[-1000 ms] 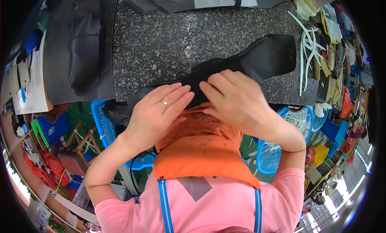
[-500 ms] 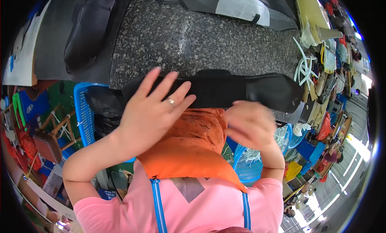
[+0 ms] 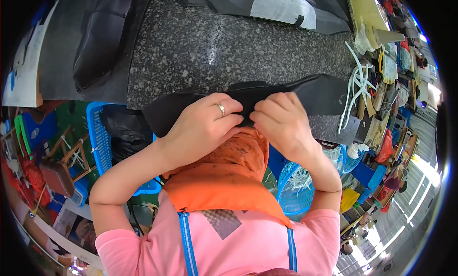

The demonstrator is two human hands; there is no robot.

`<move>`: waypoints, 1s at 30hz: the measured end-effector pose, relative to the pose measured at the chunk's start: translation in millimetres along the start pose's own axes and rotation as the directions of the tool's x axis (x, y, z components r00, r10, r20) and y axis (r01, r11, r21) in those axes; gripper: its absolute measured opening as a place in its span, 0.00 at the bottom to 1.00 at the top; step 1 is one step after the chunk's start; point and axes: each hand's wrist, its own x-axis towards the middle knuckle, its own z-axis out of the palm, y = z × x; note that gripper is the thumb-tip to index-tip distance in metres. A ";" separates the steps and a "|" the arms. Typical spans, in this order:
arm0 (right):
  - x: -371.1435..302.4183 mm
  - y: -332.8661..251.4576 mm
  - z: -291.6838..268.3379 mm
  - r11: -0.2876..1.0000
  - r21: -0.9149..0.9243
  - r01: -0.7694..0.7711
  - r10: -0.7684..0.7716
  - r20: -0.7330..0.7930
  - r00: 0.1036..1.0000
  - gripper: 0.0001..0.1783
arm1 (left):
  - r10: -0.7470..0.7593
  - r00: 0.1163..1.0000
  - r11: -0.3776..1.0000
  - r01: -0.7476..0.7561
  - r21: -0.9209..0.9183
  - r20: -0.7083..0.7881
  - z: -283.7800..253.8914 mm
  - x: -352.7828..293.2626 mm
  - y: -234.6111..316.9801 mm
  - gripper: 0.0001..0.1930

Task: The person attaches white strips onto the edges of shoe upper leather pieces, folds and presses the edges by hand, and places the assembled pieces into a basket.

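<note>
A long black piece of leather-like material [image 3: 317, 92] lies along the near edge of the speckled stone tabletop [image 3: 200, 47], partly hanging over it. My left hand [image 3: 205, 121] is closed on its near edge, fingers curled, a ring on one of them. Close by on the right, my right hand [image 3: 282, 121] pinches the same edge, its knuckles up. Only a small gap separates the two sets of fingertips. The piece bulges upward a little on the right. What lies under my fingers is hidden.
More black pieces [image 3: 102, 42] lie at the far left, and others with a pale half-round patch [image 3: 282, 10] at the back. White strips [image 3: 358, 83] rest at the table's right side. Blue baskets [image 3: 98, 138] stand below on both sides. An orange apron [image 3: 219, 185] covers my lap.
My left hand has gone from spread flat to closed on the black piece. My right hand has moved up onto its edge and gripped it. The piece's right part has shifted and lifted.
</note>
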 end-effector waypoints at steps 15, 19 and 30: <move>-5.4 -13.4 10.7 0.992 -0.009 -0.127 0.126 -0.095 0.987 0.13 | 0.177 0.982 0.913 -0.140 0.384 -0.063 0.4 -11.0 2.5 0.13; -6.1 -5.2 8.2 0.983 -0.174 0.058 -0.071 -0.068 0.995 0.12 | 0.160 0.986 0.885 -0.121 0.449 -0.051 -15.8 -3.8 15.7 0.17; 10.3 -18.6 -6.2 -0.423 0.905 -0.050 0.417 0.243 0.876 0.15 | -0.538 0.787 -0.155 0.260 -0.953 0.302 -22.3 16.3 26.4 0.25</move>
